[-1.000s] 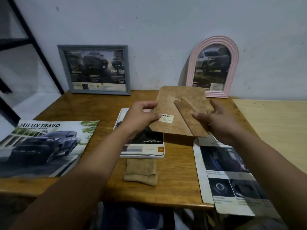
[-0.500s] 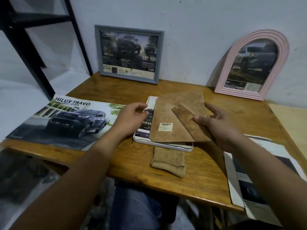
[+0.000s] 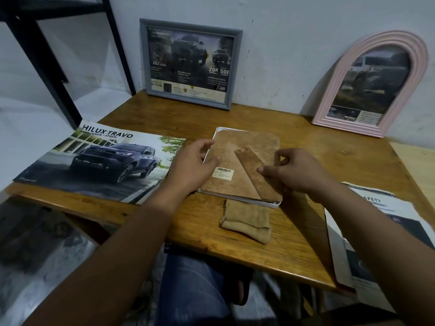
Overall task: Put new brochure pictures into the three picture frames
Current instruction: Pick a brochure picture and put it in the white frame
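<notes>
A white picture frame lies face down in the middle of the wooden table. A brown backing board with a barcode sticker and a stand leg lies on it. My left hand holds the board's left edge, thumb on top. My right hand grips the right edge, with its thumb on the stand leg. A grey frame and a pink arched frame lean on the wall, each with a truck picture inside.
A Hilux Travo brochure lies open at the left. Loose brochure pages hang over the table's right front edge. A folded tan cloth sits just in front of the white frame. A black metal rack stands at the far left.
Both hands lowered the backing board from a raised tilt onto the white frame, where it now lies flat and covers the picture. The camera shifted left and closer.
</notes>
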